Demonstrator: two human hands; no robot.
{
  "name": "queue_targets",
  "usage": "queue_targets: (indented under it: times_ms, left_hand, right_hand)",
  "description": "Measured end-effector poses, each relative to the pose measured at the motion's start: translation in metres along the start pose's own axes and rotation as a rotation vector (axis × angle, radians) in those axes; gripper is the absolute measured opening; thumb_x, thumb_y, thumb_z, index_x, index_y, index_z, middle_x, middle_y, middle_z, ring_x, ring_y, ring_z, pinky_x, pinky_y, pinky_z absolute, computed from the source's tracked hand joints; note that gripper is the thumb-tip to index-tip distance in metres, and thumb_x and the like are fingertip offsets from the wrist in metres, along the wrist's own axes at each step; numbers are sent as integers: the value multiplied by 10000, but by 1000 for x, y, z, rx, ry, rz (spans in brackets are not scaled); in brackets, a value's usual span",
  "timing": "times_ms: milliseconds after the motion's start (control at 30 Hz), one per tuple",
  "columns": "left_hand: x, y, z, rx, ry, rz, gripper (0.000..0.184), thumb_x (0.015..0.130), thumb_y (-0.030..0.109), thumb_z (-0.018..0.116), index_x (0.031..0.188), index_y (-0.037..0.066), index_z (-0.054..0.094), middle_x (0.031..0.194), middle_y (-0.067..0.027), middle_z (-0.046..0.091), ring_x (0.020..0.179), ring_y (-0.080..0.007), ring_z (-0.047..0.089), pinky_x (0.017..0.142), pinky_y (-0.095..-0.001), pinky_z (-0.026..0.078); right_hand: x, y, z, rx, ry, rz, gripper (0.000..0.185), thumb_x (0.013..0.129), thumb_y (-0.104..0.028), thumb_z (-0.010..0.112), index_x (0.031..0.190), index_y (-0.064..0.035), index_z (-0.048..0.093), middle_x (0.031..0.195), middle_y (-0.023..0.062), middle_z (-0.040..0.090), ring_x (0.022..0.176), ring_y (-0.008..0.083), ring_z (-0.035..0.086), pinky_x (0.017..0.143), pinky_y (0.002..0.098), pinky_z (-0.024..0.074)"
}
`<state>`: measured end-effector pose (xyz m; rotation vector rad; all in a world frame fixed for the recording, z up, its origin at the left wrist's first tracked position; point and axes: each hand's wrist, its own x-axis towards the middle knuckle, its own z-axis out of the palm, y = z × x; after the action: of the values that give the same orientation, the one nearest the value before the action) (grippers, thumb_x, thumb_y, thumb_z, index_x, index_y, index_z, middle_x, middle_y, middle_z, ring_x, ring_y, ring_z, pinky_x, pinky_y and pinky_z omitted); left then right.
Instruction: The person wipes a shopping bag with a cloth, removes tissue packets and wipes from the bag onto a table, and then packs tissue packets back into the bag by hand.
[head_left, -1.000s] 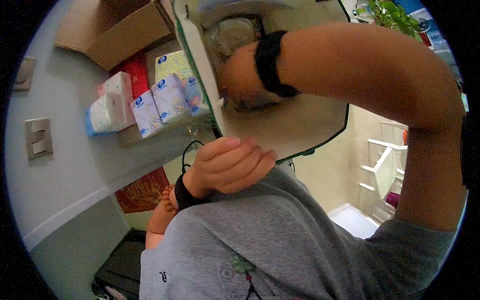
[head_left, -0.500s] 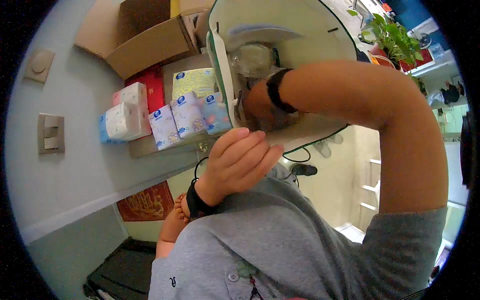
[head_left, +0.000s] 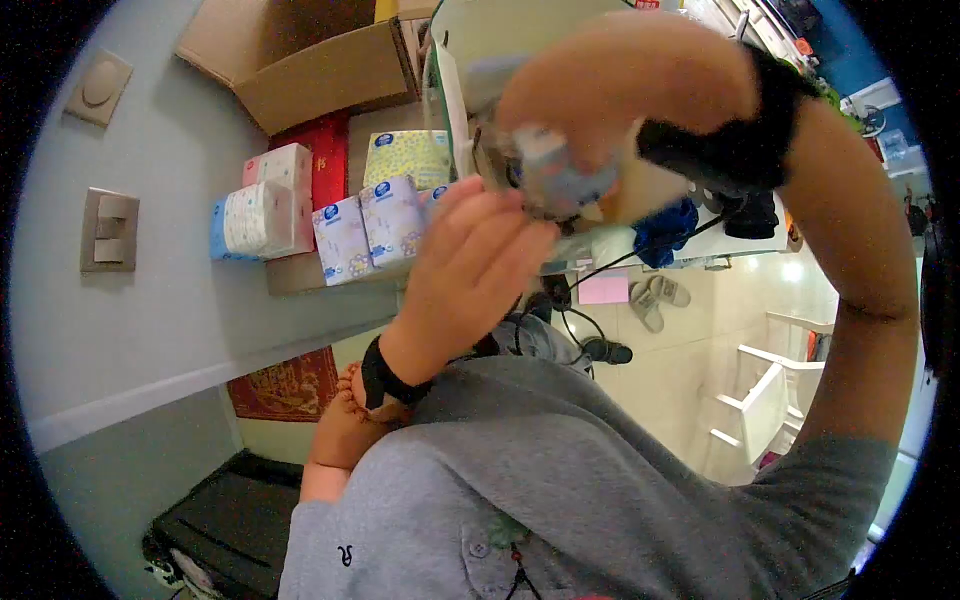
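Observation:
My right hand (head_left: 610, 85) is raised in front of the white bag (head_left: 455, 105) with dark green edging. It grips a blurred, clear plastic packet (head_left: 570, 180) with something bluish inside. My left hand (head_left: 475, 265) is just below and left of the packet, fingers lifted and blurred by motion; whether it touches the packet cannot be made out. Behind my left hand the lower part of the bag is hidden. Black bands circle both wrists.
Tissue packs (head_left: 392, 215) and wrapped rolls (head_left: 265, 215) lie on the shelf at left, below an open cardboard box (head_left: 325, 75). A white chair (head_left: 765, 405) and slippers (head_left: 648, 305) are on the floor at right. Dark cables (head_left: 590, 325) hang near my waist.
My right hand has come up out of the bag with the plastic packet. My left hand has risen from the bag's lower edge, and its fingers have straightened somewhat.

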<state>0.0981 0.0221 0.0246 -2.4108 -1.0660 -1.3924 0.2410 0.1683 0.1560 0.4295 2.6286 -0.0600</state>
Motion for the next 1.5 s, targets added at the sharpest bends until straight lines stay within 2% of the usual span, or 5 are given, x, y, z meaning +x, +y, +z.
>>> queue_targets:
  times_ms: [167,467,600,900,1500]
  left_hand:
    - [9,-4,-2,-27,-24,-22,388,703,144,813,1048,107,639,1047,-67,608,1087,-284,571,1017,-503,415]
    - [17,-2,-1,-286,125,-9,739,684,277,840,1305,56,508,1314,-171,499,1245,-345,486,1046,-474,402]
    - [10,-6,-29,-921,95,-200,1346,479,555,919,1499,39,208,1435,-214,376,1296,-327,442,1059,-458,365]
    - [-9,11,-81,-811,-49,-697,555,846,120,693,1337,13,458,1132,-127,617,1063,-177,576,920,-318,454]
    - [-143,-114,-75,-682,140,-1298,612,907,299,670,1369,-16,422,1280,-117,544,1188,-191,499,1015,-307,388]
  right_hand:
    - [-39,-35,-79,177,-154,750,370,919,-311,579,1047,36,590,974,156,646,936,233,616,859,368,501]
    - [-110,-13,43,724,1493,616,363,948,-251,584,1222,-13,603,1139,86,646,1017,172,617,813,346,504]
    - [-97,-110,67,968,1247,590,456,924,-322,584,1248,-4,542,1142,92,598,996,188,587,896,362,478]
    - [-31,-154,82,1300,1015,192,603,909,-208,636,1390,16,351,1154,191,584,1019,243,612,871,344,499]
    - [83,-163,157,2368,796,350,503,957,-246,587,1305,55,384,1218,216,570,1066,310,634,955,402,518]
